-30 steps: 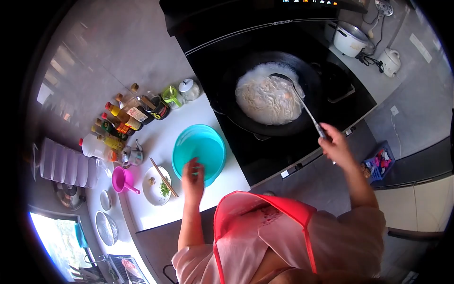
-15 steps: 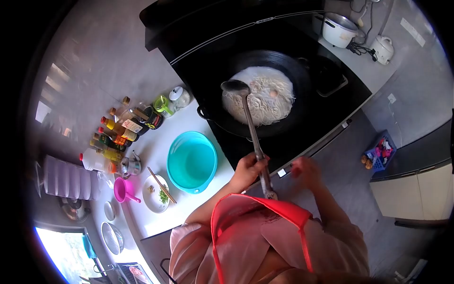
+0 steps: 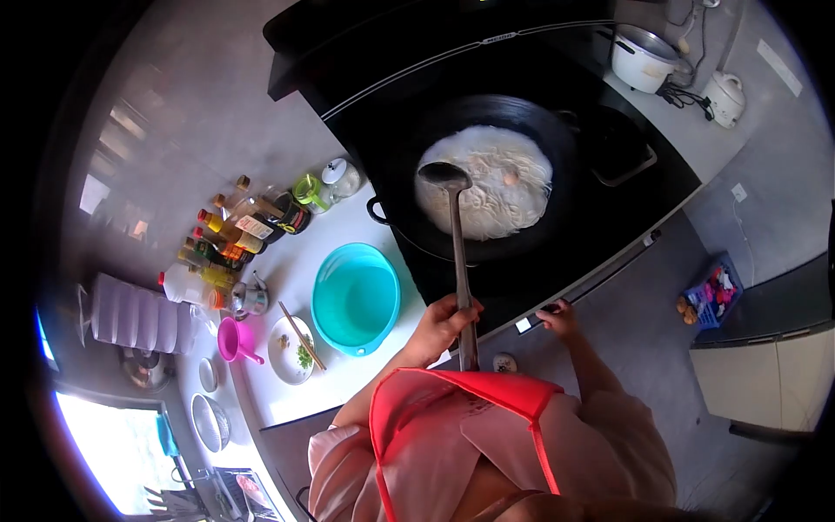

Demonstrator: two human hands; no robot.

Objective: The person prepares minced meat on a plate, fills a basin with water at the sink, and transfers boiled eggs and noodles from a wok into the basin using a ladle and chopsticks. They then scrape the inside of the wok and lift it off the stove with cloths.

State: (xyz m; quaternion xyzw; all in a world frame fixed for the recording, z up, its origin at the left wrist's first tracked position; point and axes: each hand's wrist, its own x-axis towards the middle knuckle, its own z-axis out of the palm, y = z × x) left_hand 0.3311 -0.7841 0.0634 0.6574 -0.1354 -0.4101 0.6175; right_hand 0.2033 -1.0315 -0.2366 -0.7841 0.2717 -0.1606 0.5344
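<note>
My left hand (image 3: 441, 331) is wrapped around the long handle of a metal ladle (image 3: 458, 239). The ladle's dark bowl rests over the left part of a black wok (image 3: 513, 109), at the surface of the food. Pale noodles (image 3: 504, 204) lie in cloudy, whitish liquid in the wok, with a small round orange-brown piece among them. At the front edge of the stove, my right hand (image 3: 559, 320) has its fingers closed on what looks like a dark stove knob (image 3: 548, 308).
Left of the stove, the white counter (image 3: 278, 404) bears a turquoise basin (image 3: 355, 300), a plate (image 3: 287, 365) with chopped greens and chopsticks, a pink dipper (image 3: 233, 339) and several seasoning bottles (image 3: 230, 235). A white rice cooker (image 3: 642, 65) stands at the back right.
My right hand, blurred before, has come to the stove's front edge and closed there. The ladle's handle stands more upright in view. The camera view has shifted slightly.
</note>
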